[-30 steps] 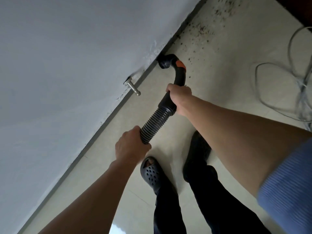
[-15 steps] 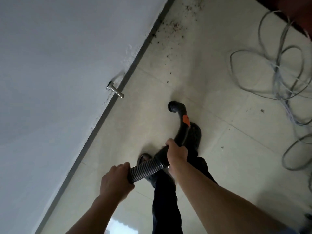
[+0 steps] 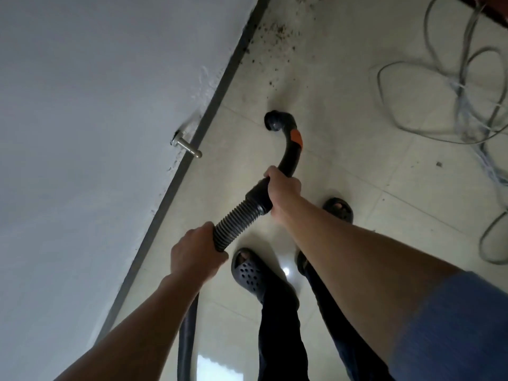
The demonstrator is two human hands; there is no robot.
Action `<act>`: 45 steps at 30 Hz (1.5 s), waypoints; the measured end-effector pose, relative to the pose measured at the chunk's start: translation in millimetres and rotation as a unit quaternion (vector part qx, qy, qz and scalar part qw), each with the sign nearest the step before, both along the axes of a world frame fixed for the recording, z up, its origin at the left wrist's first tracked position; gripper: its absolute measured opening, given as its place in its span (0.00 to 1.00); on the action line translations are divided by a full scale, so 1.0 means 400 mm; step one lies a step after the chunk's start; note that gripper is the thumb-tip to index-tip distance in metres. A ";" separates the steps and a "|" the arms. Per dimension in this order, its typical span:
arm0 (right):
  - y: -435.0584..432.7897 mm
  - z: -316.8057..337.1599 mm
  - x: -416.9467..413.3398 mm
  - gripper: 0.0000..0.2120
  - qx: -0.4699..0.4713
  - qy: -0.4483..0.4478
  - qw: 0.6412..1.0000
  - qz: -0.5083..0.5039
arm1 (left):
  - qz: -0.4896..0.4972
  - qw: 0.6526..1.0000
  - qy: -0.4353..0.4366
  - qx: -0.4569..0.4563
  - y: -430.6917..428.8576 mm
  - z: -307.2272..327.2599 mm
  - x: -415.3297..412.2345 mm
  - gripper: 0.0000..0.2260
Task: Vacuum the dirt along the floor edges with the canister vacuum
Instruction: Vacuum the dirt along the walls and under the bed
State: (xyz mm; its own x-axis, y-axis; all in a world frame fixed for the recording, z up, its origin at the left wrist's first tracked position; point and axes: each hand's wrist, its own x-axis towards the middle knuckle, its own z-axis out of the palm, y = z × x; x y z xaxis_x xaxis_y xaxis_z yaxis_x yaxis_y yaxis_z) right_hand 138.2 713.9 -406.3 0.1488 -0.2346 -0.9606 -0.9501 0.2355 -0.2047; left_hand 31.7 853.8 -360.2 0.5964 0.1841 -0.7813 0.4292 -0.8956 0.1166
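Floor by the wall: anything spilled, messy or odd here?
Yes. Dark dirt specks lie scattered on the pale tiles beside the baseboard, ahead of the vacuum nozzle. A loose tangle of grey cable sprawls across the floor to the right.

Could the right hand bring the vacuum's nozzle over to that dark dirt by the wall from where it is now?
Probably yes. The right hand grips the curved handle, and bare tile lies between the nozzle and the dirt by the baseboard. The cables lie off to the side.
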 end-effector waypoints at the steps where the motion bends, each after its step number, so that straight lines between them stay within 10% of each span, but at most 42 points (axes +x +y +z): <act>1: 0.004 -0.007 0.025 0.19 0.000 -0.003 1.000 0.009 | 0.008 1.000 -0.004 0.003 -0.002 -0.003 0.018 0.11; 30: -0.205 -0.025 0.282 0.19 -0.031 0.024 0.999 0.019 | 0.020 0.999 0.016 -0.023 -0.185 0.013 0.288 0.11; 45: -0.006 -0.065 0.521 0.19 -0.034 -0.070 0.977 0.200 | 0.094 0.995 -0.027 -0.013 -0.084 -0.049 0.420 0.13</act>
State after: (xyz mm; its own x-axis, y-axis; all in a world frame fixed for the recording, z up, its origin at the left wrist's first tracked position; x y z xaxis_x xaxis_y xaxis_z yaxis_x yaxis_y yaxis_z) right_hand 346.7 711.3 -432.3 0.3703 -0.1940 -0.9084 -0.9250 -0.1671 -0.3413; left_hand 199.6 820.1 -379.8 0.5947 0.2766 -0.7549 0.5813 -0.7966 0.1661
